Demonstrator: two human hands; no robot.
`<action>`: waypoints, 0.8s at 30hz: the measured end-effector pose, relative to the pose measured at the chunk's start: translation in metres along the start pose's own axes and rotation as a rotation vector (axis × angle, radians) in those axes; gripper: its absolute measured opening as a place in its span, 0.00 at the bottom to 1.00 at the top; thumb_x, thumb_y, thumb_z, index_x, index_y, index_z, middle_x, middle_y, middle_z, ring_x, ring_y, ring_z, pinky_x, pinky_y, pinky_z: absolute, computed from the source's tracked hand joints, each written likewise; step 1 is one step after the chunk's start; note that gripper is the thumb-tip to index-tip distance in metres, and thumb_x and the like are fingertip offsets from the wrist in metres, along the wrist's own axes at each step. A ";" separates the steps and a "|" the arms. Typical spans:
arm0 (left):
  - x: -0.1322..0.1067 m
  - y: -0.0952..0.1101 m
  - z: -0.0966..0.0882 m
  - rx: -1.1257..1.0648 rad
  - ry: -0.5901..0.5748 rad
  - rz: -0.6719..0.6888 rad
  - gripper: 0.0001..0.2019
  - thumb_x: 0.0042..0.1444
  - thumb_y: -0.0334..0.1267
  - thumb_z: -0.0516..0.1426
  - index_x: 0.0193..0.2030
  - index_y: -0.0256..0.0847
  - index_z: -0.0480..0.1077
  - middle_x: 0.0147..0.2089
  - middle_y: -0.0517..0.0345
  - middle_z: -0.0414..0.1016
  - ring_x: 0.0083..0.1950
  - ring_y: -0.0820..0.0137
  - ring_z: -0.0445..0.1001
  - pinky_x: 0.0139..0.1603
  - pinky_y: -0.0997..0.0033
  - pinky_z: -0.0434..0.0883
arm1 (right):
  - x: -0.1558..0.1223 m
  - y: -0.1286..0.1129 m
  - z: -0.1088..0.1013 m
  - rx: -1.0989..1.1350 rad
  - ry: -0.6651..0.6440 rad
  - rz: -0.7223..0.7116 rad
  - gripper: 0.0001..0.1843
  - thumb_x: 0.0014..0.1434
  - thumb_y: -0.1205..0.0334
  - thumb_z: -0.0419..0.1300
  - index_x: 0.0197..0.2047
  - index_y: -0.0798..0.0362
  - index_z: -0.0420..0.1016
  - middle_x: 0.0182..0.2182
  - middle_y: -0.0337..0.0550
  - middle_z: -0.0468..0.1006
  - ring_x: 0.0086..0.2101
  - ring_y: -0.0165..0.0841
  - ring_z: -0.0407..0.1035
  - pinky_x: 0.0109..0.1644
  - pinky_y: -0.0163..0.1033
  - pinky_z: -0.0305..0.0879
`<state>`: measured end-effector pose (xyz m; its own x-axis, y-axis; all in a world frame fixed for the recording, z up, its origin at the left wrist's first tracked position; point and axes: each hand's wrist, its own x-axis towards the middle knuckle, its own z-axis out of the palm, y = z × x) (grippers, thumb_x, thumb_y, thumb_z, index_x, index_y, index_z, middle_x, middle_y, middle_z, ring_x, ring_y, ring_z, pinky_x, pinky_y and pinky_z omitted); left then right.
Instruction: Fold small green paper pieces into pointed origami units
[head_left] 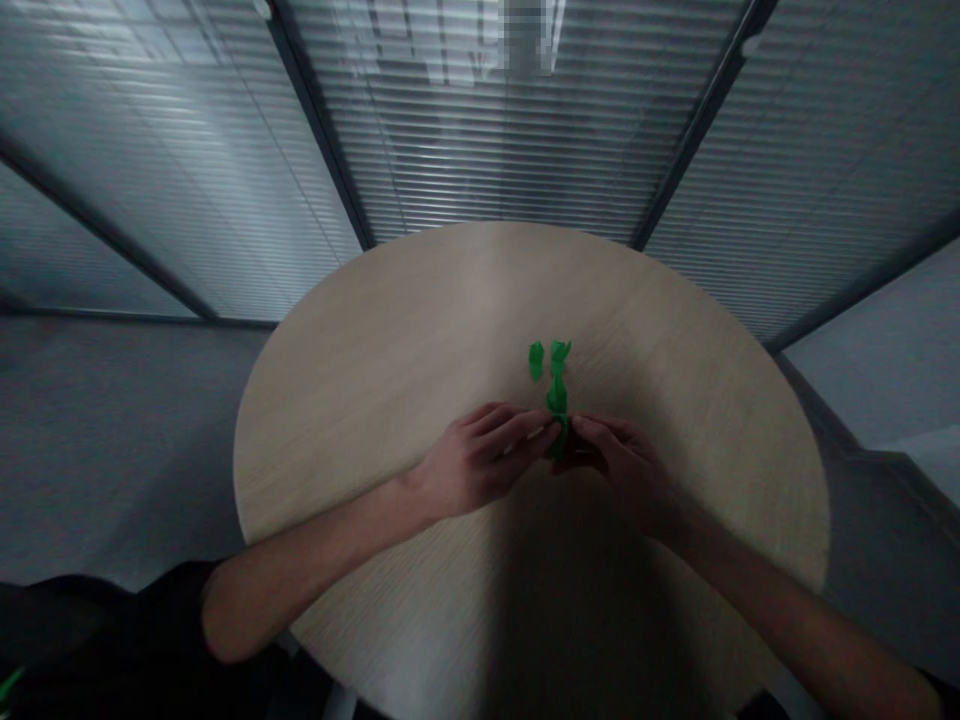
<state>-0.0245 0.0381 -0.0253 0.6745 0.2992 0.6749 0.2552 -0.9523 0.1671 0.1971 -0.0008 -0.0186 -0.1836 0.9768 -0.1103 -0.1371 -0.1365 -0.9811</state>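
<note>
My left hand (480, 460) reaches over the table from the left, its fingers drawn together on a small, bright green, crumpled-looking piece (559, 440). From the other side my right hand (626, 470) comes in, thumb and fingertips pinched close against the same piece. Part of it is hidden behind the fingers, and its exact kind cannot be made out. Just beyond the fingertips is another green piece (556, 394), seemingly touching the held one. Farther back lie two more, a green piece with a flared end (559, 354) and a narrow oval green piece (535, 361).
The round, light wooden table (390, 330) lies under both hands, with a dark shadow across its near side. Glass partitions with blinds (495, 150) stand behind it. Grey carpet (150, 420) shows at the left. A bright green sliver (10, 685) appears at the lower left edge.
</note>
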 end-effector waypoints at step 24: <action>0.021 0.013 0.005 -1.171 0.064 -0.953 0.16 0.62 0.48 0.65 0.43 0.33 0.74 0.39 0.50 0.81 0.35 0.70 0.79 0.38 0.68 0.78 | 0.000 -0.002 0.003 -0.088 0.046 -0.007 0.19 0.59 0.44 0.69 0.36 0.53 0.85 0.31 0.42 0.82 0.32 0.33 0.78 0.40 0.39 0.78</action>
<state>-0.0040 0.0326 -0.0128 0.5419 0.8404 0.0112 -0.1335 0.0729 0.9884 0.1942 -0.0007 -0.0160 -0.1378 0.9845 -0.1086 -0.0519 -0.1166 -0.9918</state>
